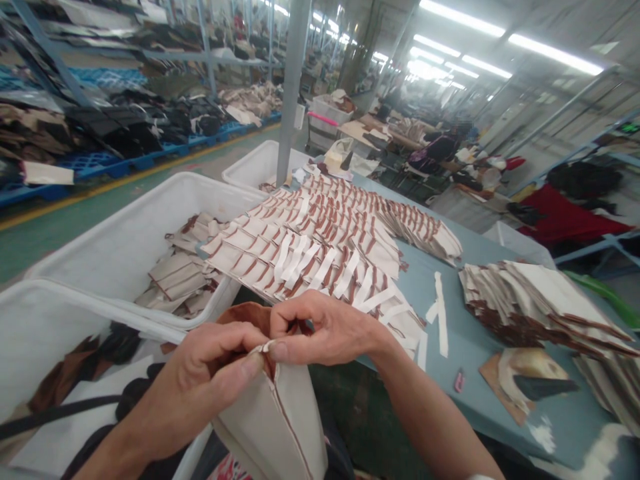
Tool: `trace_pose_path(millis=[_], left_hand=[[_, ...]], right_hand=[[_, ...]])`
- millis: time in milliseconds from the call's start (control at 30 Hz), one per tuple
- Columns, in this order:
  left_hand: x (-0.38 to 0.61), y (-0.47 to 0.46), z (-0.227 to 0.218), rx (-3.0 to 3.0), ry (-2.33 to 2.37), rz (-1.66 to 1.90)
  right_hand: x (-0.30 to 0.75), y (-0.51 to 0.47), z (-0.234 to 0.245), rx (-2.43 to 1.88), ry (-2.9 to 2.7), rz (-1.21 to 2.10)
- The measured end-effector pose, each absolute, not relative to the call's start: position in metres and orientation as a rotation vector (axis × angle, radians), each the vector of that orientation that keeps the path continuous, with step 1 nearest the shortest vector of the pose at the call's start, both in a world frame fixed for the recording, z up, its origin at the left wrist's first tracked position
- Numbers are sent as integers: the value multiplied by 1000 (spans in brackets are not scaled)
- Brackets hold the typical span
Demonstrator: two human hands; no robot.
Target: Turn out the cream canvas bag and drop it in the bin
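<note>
A sewn cream leather-like piece [295, 413] with a brown inner side hangs from my two hands, near my lap. My left hand [210, 373] pinches its top edge between thumb and fingers, beside a seam that runs down the piece. Close against it, my right hand [320, 330] grips the same edge from the other side of the seam. The two thumbs nearly meet at the seam's top. A brown flap [247, 313] of the piece shows behind the fingers. Whether the piece is a bag part I cannot tell.
Overlapping cream and brown pieces [330, 227] and white strips [320, 267] cover much of the blue-grey table [420, 267]. A stack of panels [530, 300], a pink small tool [459, 381] and a tape-like roll [535, 373] lie right. White bins [120, 227] stand left, beside a post [290, 93].
</note>
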State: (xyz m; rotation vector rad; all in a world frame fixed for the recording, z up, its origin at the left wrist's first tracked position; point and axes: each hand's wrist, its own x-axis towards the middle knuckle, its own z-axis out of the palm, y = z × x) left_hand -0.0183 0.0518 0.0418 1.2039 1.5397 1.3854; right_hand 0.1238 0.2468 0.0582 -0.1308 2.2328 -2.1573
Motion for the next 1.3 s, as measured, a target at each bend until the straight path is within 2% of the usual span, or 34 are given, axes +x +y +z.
trace_pose_path(millis=[200,367,567,733,967,1033,1300], left_hand=[[-23,49,38,1301,1550,1337],[-25,47,39,1476,1637,1305],[-16,43,57,1463,1697,1314],[-12,40,66,1223,1742,1323],[-39,34,31,911,1301,1213],[-42,36,31,870,1313,1204],[-50,43,54,1337,1628,1072]], right_hand=[[126,242,63,-71,2320,-2084],[129,232,78,91,2705,-1760],[133,221,85,143,2896,-1541],[130,214,83,173,2930,-1554],[125,212,80,201,2753,-1696],[123,212,82,225,2756,-1684],[122,209,86,218,2838,-1554]])
